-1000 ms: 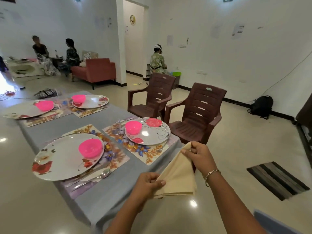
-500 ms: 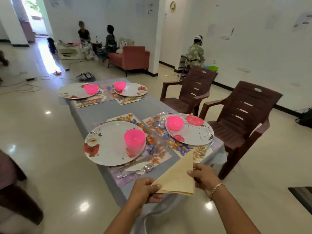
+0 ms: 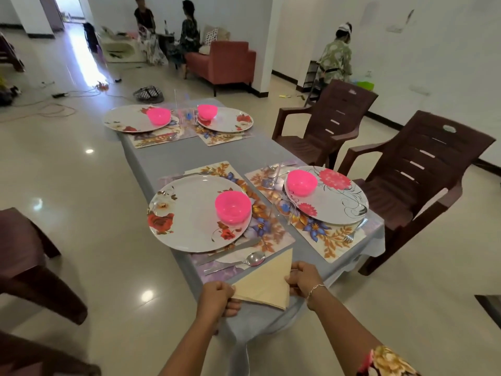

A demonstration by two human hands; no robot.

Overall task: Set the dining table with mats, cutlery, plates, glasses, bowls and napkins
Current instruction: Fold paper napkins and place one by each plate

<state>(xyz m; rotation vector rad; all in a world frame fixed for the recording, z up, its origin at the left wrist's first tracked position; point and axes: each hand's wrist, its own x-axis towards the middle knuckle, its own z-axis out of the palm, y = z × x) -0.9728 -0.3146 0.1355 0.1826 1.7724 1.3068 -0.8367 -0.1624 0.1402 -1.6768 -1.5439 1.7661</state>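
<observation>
Napkin step, near place setting.
The folded napkin (image 3: 267, 286) hangs over the table's (image 3: 189, 156) near edge, just beside the spoon (image 3: 253, 258); left hand (image 3: 218, 295) pinches its left corner, right hand (image 3: 302, 278) its right edge, each grip closed on the cloth, forearms reaching forward. Next, I judge: lay it flat beside that spoon and let go.

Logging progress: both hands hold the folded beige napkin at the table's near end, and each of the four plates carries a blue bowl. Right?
Not quite: the head view shows the bowls pink, not blue. The rest stands: left hand and right hand hold the napkin at the table's near end, one bowl on each plate.
</observation>
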